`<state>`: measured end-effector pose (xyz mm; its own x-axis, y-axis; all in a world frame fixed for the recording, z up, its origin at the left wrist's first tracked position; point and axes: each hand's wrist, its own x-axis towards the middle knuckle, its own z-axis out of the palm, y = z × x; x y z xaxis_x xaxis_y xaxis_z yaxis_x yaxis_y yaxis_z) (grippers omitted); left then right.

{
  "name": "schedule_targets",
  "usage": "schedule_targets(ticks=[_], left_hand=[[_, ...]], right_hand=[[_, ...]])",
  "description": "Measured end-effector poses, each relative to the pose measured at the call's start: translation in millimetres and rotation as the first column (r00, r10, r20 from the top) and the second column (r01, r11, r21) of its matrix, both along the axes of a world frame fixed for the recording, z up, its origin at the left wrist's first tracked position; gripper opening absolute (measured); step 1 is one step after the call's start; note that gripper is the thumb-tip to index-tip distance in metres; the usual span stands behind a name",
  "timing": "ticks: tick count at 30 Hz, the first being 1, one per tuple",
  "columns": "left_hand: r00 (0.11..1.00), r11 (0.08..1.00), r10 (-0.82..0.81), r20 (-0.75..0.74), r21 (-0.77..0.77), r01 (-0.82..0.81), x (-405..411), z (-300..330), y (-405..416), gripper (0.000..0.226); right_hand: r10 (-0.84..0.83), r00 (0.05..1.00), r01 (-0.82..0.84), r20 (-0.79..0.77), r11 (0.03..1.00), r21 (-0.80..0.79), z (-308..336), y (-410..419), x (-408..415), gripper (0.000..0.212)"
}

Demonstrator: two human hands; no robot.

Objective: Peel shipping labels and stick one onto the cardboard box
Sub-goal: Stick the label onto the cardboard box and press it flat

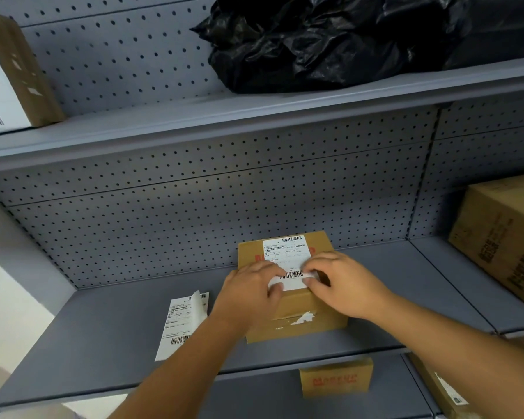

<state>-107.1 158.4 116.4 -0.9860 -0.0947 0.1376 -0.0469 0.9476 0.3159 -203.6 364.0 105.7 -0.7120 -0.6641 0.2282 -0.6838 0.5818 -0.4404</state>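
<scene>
A small brown cardboard box [297, 320] stands on the grey shelf [109, 343]. A white shipping label [288, 255] with barcodes lies across its top, its near end folding over the front edge. My left hand [251, 293] presses the label's near left corner with its fingertips. My right hand [342, 282] presses the near right corner. A second label sheet [180, 323] lies on the shelf left of the box, its top corner curled up from the backing.
A large cardboard box [502, 237] sits on the shelf at right. Black plastic bags [360, 37] fill the upper shelf, with a white-faced box [9, 77] at upper left. A small brown box [336, 378] stands on the lower shelf. Pegboard backs the shelves.
</scene>
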Motion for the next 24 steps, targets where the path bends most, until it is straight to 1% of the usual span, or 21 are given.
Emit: schedule_targets(ticks=[6,9,11,14,16,19,24], left_hand=[[0.998,0.999,0.042,-0.037,0.032,-0.041,12.4,-0.8,-19.9,0.033],[0.999,0.999,0.041,-0.027,0.02,-0.041,8.9,2.0,-13.7,0.033],[1.0,1.0,0.025,-0.014,0.015,-0.025,4.5,3.0,-3.9,0.033],[1.0,0.999,-0.01,0.004,0.041,0.01,0.0,3.2,14.1,0.032],[1.0,0.999,-0.012,-0.011,0.049,0.012,-0.8,1.6,20.3,0.029],[0.999,0.998,0.02,-0.045,0.062,-0.017,2.2,-2.0,16.5,0.026],[0.99,0.995,0.089,-0.11,0.057,-0.083,14.0,-4.4,-4.5,0.026]], right_hand=[[-0.062,0.998,0.062,-0.001,0.998,0.017,1.8,9.3,-1.1,0.034],[-0.082,0.996,0.082,-0.017,0.997,0.007,3.0,0.9,2.3,0.029],[-0.071,0.997,0.07,-0.018,0.997,-0.018,3.6,-6.3,6.4,0.026],[-0.008,0.999,0.008,-0.043,1.0,0.0,3.6,-15.5,14.1,0.027],[0.002,0.998,-0.001,-0.058,1.0,0.014,2.8,-16.0,16.0,0.025],[-0.042,0.999,0.041,-0.029,0.999,-0.022,3.0,-5.8,12.9,0.021],[-0.063,0.998,0.063,-0.024,0.998,-0.007,5.9,7.4,8.7,0.023]])
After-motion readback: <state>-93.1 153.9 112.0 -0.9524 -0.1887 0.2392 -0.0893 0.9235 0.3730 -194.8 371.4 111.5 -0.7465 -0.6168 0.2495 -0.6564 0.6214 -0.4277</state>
